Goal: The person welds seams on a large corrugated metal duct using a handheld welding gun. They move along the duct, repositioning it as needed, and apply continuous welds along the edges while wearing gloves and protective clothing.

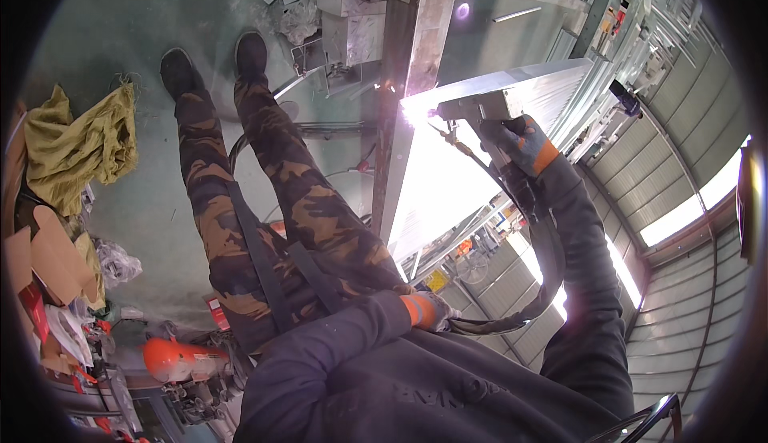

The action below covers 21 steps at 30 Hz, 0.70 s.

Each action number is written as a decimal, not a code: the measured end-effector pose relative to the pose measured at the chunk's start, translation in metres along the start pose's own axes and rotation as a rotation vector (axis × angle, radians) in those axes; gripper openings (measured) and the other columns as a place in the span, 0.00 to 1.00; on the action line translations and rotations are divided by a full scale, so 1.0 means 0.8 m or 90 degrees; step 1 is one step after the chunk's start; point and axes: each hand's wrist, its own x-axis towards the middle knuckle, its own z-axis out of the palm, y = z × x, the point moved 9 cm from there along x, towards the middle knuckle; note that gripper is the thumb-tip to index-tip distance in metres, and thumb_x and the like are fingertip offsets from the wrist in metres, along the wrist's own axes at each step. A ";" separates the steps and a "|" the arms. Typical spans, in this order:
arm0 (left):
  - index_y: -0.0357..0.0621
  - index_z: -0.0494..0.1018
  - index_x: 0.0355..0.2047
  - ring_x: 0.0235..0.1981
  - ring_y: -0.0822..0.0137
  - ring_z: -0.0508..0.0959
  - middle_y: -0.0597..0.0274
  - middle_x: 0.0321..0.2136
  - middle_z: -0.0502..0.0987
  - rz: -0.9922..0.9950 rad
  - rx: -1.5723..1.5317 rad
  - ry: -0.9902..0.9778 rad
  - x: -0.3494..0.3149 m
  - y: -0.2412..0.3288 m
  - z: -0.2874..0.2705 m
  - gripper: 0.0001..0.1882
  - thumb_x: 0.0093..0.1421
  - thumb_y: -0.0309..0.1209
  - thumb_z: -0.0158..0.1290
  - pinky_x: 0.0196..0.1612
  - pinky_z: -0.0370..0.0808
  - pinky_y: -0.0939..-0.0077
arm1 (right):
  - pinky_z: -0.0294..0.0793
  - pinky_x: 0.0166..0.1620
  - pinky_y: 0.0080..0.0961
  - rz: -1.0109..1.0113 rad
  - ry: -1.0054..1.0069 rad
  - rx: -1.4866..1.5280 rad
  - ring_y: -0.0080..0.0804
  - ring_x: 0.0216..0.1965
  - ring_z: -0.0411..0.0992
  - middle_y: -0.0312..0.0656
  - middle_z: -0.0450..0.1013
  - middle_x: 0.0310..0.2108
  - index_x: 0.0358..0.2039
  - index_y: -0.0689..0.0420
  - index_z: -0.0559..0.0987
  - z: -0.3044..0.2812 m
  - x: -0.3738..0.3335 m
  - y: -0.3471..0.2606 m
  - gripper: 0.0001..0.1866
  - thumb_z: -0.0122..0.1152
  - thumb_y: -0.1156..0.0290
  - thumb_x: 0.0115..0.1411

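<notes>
Head view: looks mid-weld to me; a bright glowing spot [416, 110] burns at the corner of the silver panel [480, 87], right by the brownish metal post [426, 27]; glare hides the seam, so can't say how much is done or left; right hand [524, 143] has its fingers wrapped round the welding torch [490, 108]; left hand [430, 311] is beside the black cable [552, 279], can't tell if those fingers grip it; panel's shiny, straight-edged, seemingly ribbed; post's blotchy; cable's bendy.
</notes>
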 end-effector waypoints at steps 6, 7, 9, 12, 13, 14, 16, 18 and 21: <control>0.55 0.66 0.58 0.48 0.50 0.75 0.49 0.45 0.76 0.003 0.008 -0.005 -0.002 0.006 -0.005 0.24 0.62 0.44 0.47 0.51 0.69 0.60 | 0.72 0.35 0.23 -0.078 -0.014 -0.169 0.25 0.31 0.73 0.39 0.77 0.30 0.43 0.62 0.76 -0.012 -0.003 0.017 0.18 0.60 0.62 0.59; 0.55 0.66 0.58 0.48 0.50 0.75 0.49 0.45 0.76 0.001 0.005 -0.007 -0.003 0.008 -0.007 0.24 0.62 0.43 0.47 0.51 0.68 0.60 | 0.72 0.37 0.26 -0.059 -0.007 -0.169 0.29 0.33 0.73 0.41 0.77 0.31 0.43 0.60 0.77 -0.012 -0.004 0.015 0.17 0.58 0.60 0.60; 0.55 0.67 0.57 0.48 0.50 0.75 0.49 0.45 0.76 0.006 0.007 0.004 0.004 0.002 -0.002 0.23 0.62 0.43 0.47 0.51 0.68 0.61 | 0.72 0.42 0.33 0.026 0.027 -0.104 0.42 0.37 0.74 0.49 0.77 0.36 0.42 0.53 0.79 -0.015 -0.011 0.015 0.17 0.54 0.56 0.60; 0.55 0.67 0.58 0.48 0.50 0.75 0.49 0.45 0.76 0.005 0.005 0.012 0.007 -0.001 -0.002 0.23 0.63 0.43 0.46 0.51 0.69 0.60 | 0.73 0.36 0.26 0.032 0.021 -0.019 0.28 0.33 0.73 0.41 0.76 0.32 0.41 0.58 0.77 -0.020 -0.021 -0.005 0.18 0.59 0.57 0.58; 0.56 0.66 0.58 0.48 0.50 0.76 0.49 0.45 0.77 0.006 0.003 0.015 0.007 0.000 -0.003 0.23 0.63 0.43 0.46 0.51 0.69 0.60 | 0.73 0.35 0.23 0.071 0.025 0.056 0.22 0.32 0.73 0.38 0.76 0.31 0.41 0.61 0.75 -0.018 -0.022 -0.017 0.19 0.61 0.59 0.58; 0.56 0.66 0.59 0.47 0.51 0.76 0.50 0.44 0.77 0.002 0.010 0.011 0.006 0.001 -0.005 0.24 0.63 0.43 0.46 0.50 0.69 0.60 | 0.72 0.33 0.22 0.061 0.028 0.071 0.22 0.31 0.72 0.38 0.76 0.30 0.41 0.61 0.76 -0.015 -0.020 -0.024 0.19 0.61 0.59 0.58; 0.56 0.65 0.59 0.47 0.51 0.76 0.49 0.43 0.77 0.002 0.007 0.005 0.008 -0.002 -0.003 0.24 0.63 0.43 0.46 0.50 0.69 0.60 | 0.71 0.32 0.21 -0.007 0.004 0.007 0.21 0.31 0.72 0.38 0.76 0.30 0.41 0.61 0.76 -0.010 -0.011 -0.025 0.19 0.62 0.59 0.57; 0.57 0.65 0.60 0.46 0.51 0.77 0.49 0.42 0.78 0.008 0.008 -0.001 0.010 -0.001 0.001 0.25 0.63 0.43 0.46 0.49 0.69 0.60 | 0.71 0.33 0.21 0.024 -0.002 0.045 0.21 0.30 0.71 0.37 0.76 0.28 0.39 0.61 0.76 -0.008 -0.008 -0.016 0.18 0.63 0.58 0.57; 0.57 0.65 0.59 0.47 0.50 0.76 0.48 0.44 0.77 0.005 0.002 -0.007 0.004 0.001 -0.006 0.25 0.62 0.42 0.46 0.50 0.69 0.59 | 0.71 0.34 0.21 0.098 0.036 0.080 0.21 0.30 0.71 0.37 0.76 0.28 0.38 0.60 0.77 -0.004 -0.007 0.001 0.18 0.63 0.58 0.56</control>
